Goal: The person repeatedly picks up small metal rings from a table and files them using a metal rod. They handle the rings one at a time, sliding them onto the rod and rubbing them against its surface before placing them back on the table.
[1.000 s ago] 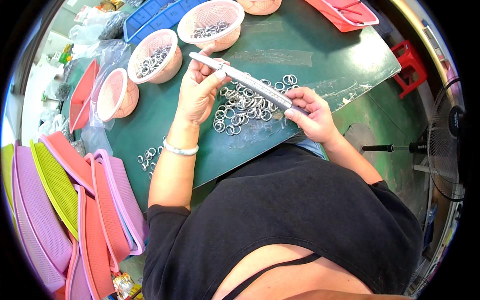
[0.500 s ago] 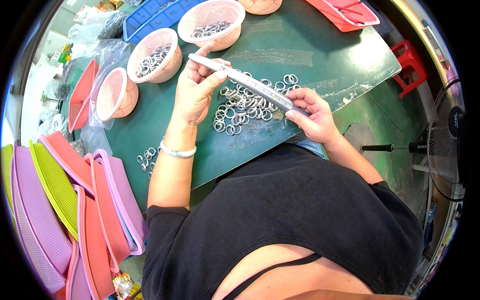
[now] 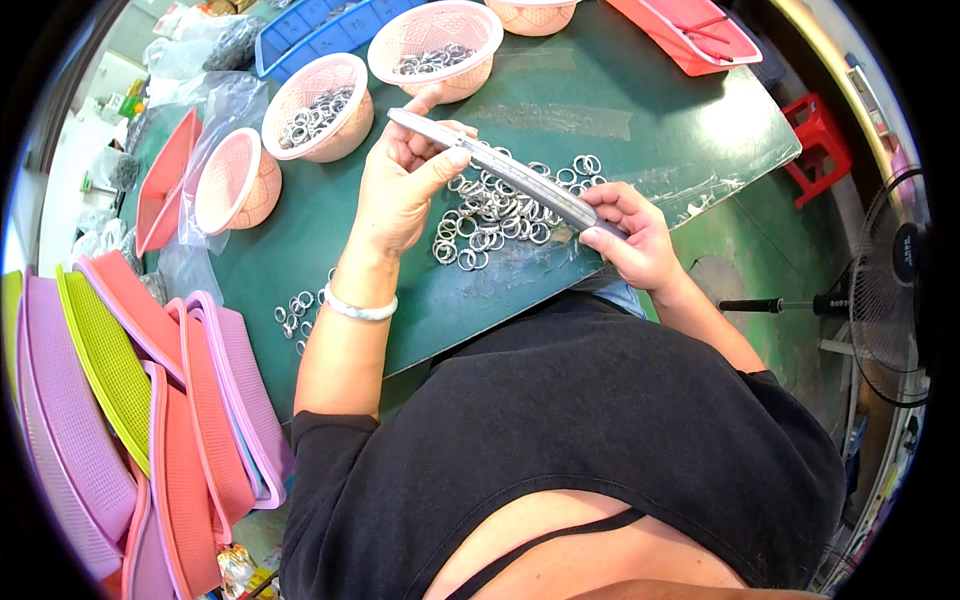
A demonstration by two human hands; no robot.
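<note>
A long tapered ring mandrel (image 3: 515, 174), silvery with marks along its length and a darker thick end, slants across in front of me. My right hand (image 3: 632, 232) grips the thick end. My left hand (image 3: 410, 180) is closed around the narrower part, thumb on top and one finger stretched past it. Whether a ring sits on the mandrel under my left fingers I cannot tell. Below the mandrel lies a pile of metal rings (image 3: 490, 225) on the green table (image 3: 400, 310). A smaller group of rings (image 3: 296, 312) lies by my left forearm.
Pink baskets, two holding rings (image 3: 318, 112) (image 3: 430, 62), stand at the back beside a blue tray (image 3: 330, 40). Another pink basket (image 3: 240, 182) is nearer left. Stacked plastic baskets (image 3: 90, 370) fill the left. A red tray (image 3: 690, 35), red stool (image 3: 820, 145) and fan (image 3: 890, 285) are right.
The mandrel has turned a little in my hands, its marked face now looking darker. Both hands keep their hold. The whole view has shifted slightly.
</note>
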